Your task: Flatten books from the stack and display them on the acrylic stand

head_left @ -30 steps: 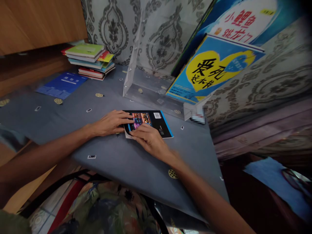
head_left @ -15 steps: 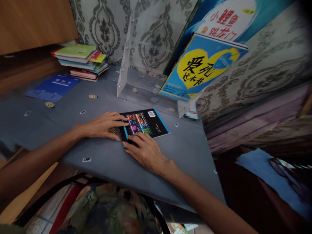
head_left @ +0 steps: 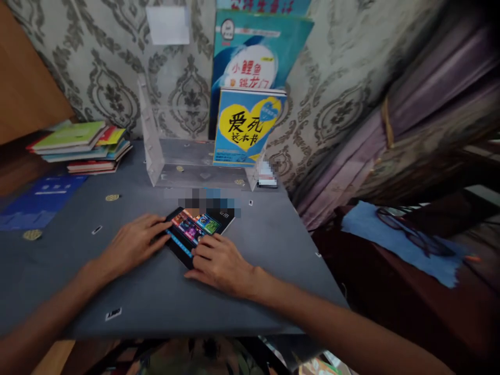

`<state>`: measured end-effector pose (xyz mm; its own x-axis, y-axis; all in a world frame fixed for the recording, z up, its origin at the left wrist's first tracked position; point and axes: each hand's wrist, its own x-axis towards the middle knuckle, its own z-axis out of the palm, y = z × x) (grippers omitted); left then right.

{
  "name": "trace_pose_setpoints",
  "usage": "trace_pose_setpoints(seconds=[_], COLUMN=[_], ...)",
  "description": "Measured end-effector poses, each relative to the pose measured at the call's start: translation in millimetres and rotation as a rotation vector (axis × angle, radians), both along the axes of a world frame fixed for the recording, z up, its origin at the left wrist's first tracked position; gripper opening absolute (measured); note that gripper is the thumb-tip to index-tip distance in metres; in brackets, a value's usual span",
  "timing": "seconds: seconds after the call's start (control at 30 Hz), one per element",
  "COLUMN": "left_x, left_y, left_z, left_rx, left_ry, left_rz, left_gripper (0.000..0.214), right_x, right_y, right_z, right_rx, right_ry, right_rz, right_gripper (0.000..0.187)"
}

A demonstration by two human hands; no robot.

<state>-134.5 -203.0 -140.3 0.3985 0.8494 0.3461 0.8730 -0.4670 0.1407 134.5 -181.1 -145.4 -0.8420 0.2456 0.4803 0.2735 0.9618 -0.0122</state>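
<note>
A black book [head_left: 183,225] with rows of colourful pictures and a blue strip lies back cover up on the grey tablecloth. Stretched fingers of my left hand [head_left: 136,239] touch its left edge, thumb a little apart from them. At the near right side, my right hand [head_left: 222,265] has bent fingers over the cover, and its thumb reaches along the front edge. The far part of the book is blurred out by pixels. Beyond it stands a clear plastic rack [head_left: 156,164], holding a blue book with a yellow heart [head_left: 238,127] upright at its right end.
A pile of books [head_left: 84,143] sits at the back left, with a flat blue booklet [head_left: 41,200] before it. Taller teal books [head_left: 265,36] lean on the patterned wall. Right of the table, glasses [head_left: 406,232] rest on a blue cloth [head_left: 359,224]; a purple curtain [head_left: 351,140] hangs behind.
The view has swung to the right and levelled, so everything shifts left. My left hand has drawn back to the book's edge, and my right fingers are more bent.
</note>
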Motion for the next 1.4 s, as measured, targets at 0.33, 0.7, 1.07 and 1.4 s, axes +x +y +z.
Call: trace_pose_setpoints(seconds=[0.33, 0.7, 1.07, 1.4], left_x=[61, 57, 56, 57], left_y=[1, 74, 85, 86], left_z=[22.9, 2.4, -0.7, -5.6], left_rx=[0.004, -0.001, 0.080, 0.104], left_ry=[0.039, 0.030, 0.026, 0.052], left_rz=[-0.196, 0.003, -0.047, -0.028], left_gripper=[0.040, 0.031, 0.025, 0.027], right_x=[67, 36, -13, -3], right_y=[10, 31, 71, 74], right_z=[3.3, 17.9, 12.6, 11.2], right_rx=[-0.001, -0.211, -0.238, -0.257], right_ry=[0.037, -0.019, -0.071, -0.086], right_rz=[-0.241, -0.257, -0.320, -0.456], right_gripper=[0.025, 0.015, 0.039, 0.055])
